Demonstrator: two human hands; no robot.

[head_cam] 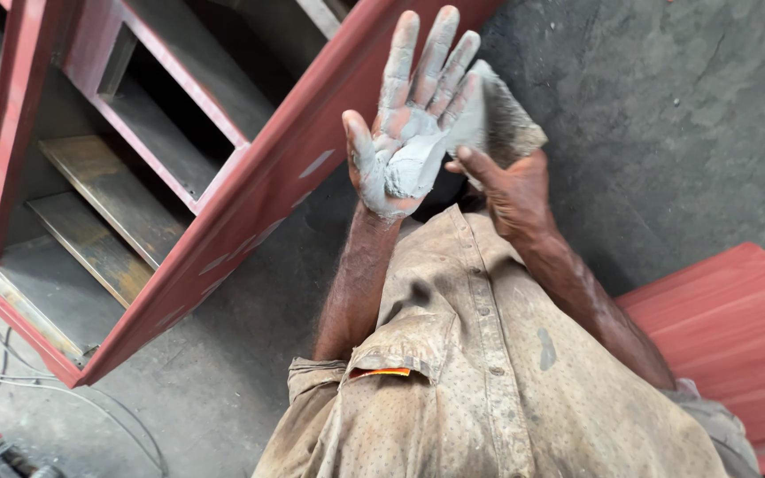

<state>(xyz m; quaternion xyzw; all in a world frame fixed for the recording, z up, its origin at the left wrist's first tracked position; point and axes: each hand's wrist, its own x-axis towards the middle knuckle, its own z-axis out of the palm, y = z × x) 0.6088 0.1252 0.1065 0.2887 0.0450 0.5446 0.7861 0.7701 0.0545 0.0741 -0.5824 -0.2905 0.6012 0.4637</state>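
left hand (409, 133) raised palm up toward the camera at about 12 o'clock, fingers spread apart and straight, gripping nothing. palm and fingers coated in grey paste, a thick smooth lump of putty (411, 166) sitting in the hollow of the palm. paste looks wet, matte, smeared thin on the fingers and heaped at the palm.

right hand (511, 190) just at 3 o'clock of the left, fingers closed round a flat scraper pad (498, 119); grey, rough, gritty face, roughly rectangular with worn corners. its near edge touches the left hand's fingers. thumb points toward the putty lump. lower part of the pad is hidden behind the right hand, so the exact grip is hard to make out.

red metal cabinet (250, 190) lies tilted at 9 to 11 o'clock, painted frame with pale filler patches along the long side rail, bare dull steel shelves inside, some rust-brown. top and left parts cut off by the frame edge.

red ribbed metal panel (737, 336) at 4 o'clock, cut off at the right edge. dusty tan dotted shirt (489, 381) fills 6 o'clock, stained, breast pocket with an orange strip. dark rough concrete floor (666, 115). thin cables (11, 372) at 8 o'clock, blurred object in the corner unclear.
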